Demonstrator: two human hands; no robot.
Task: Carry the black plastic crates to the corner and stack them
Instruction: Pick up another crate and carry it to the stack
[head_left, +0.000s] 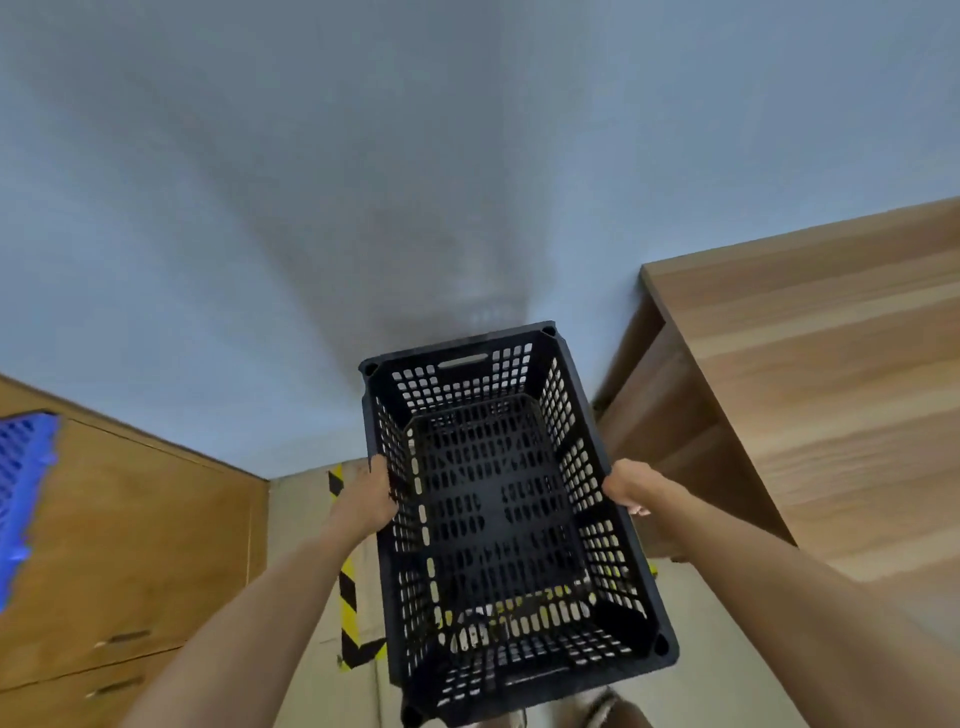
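Between the two hands, in front of the person and above the floor (311, 519), hangs one black crate (498, 519), empty and open side up. The left hand (366, 501) grips the left long rim, and the right hand (628, 488) grips the right long rim, so the hands are apart and each is clamped on the crate. I judge that the crate is light, because it holds nothing and its walls and bottom are full of holes. It looks stiff, and the thick rim gives a good place for the fingers. A handle slot (462, 361) shows in the far short wall; this is another place to hold. The plastic may be a little slippery.

On the right stands a wooden tabletop (805, 364), near the crate's right side, and it could catch that side. On the left is a cabinet (135, 545) with something blue (23, 483) on it. Yellow-black tape (349, 587) lies on the floor. Ahead is the wall (363, 182).
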